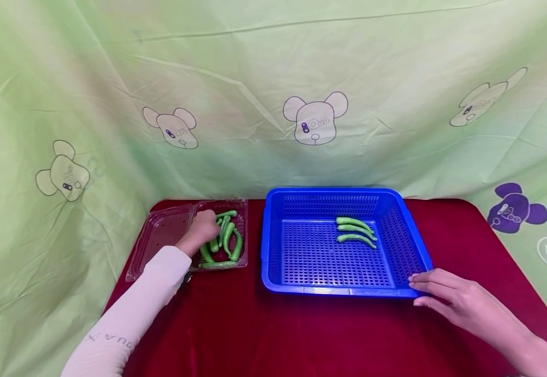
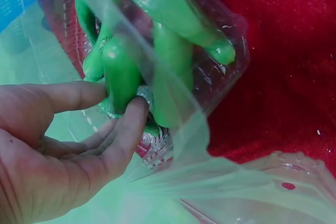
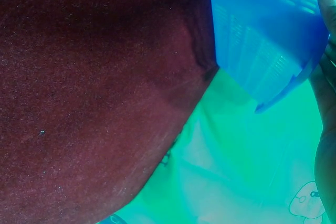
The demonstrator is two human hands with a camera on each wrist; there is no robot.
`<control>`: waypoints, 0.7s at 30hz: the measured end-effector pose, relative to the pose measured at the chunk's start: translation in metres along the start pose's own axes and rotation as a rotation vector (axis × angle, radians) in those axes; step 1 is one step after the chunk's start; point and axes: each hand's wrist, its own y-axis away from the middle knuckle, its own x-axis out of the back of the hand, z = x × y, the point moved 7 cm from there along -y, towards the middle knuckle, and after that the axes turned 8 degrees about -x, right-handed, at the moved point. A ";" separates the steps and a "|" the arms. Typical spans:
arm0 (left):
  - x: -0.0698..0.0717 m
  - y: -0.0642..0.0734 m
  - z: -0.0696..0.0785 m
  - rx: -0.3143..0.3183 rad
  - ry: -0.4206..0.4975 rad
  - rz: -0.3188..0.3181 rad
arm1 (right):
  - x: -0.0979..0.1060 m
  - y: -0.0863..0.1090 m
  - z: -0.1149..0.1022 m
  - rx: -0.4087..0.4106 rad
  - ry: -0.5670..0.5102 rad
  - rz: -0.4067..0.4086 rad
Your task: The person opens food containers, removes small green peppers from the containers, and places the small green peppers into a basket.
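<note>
My left hand point(image 1: 204, 228) reaches into a clear plastic clamshell box point(image 1: 244, 209) holding several green chili peppers point(image 1: 238, 245). In the left wrist view, thumb and fingers pinch one green chili pepper point(image 2: 122, 72) from both sides, its lower end between them. Part of that hand's work is veiled by a translucent plastic lid edge. My right hand point(image 1: 462, 298) holds the near right corner of a blue perforated basket point(image 1: 344, 290), fingers over the rim and thumb against the outside. Three green chili peppers point(image 1: 356, 239) lie side by side on the basket floor, toward the right.
The box's open lid point(image 1: 160, 235) lies flat to its left. A dark red cloth point(image 1: 264, 335) covers the table. Behind and at both sides hangs a pale green curtain point(image 1: 236, 131) printed with bear heads, close to the table edges.
</note>
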 end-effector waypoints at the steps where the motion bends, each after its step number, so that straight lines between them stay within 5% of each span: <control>1: 0.001 0.000 0.000 -0.003 0.006 -0.003 | 0.000 0.000 0.000 0.002 0.000 0.001; 7: 0.005 0.003 0.001 -0.011 0.010 -0.010 | 0.000 0.000 0.000 -0.004 -0.005 -0.001; 12: 0.017 0.002 0.011 -0.089 0.005 0.047 | -0.001 0.000 0.000 0.003 -0.008 -0.001; 17: 0.039 0.002 0.033 -0.109 0.100 0.101 | 0.000 -0.001 0.000 0.001 -0.009 0.001; 21: 0.056 0.001 0.065 -0.151 0.155 0.120 | 0.001 -0.001 0.000 0.000 -0.011 -0.001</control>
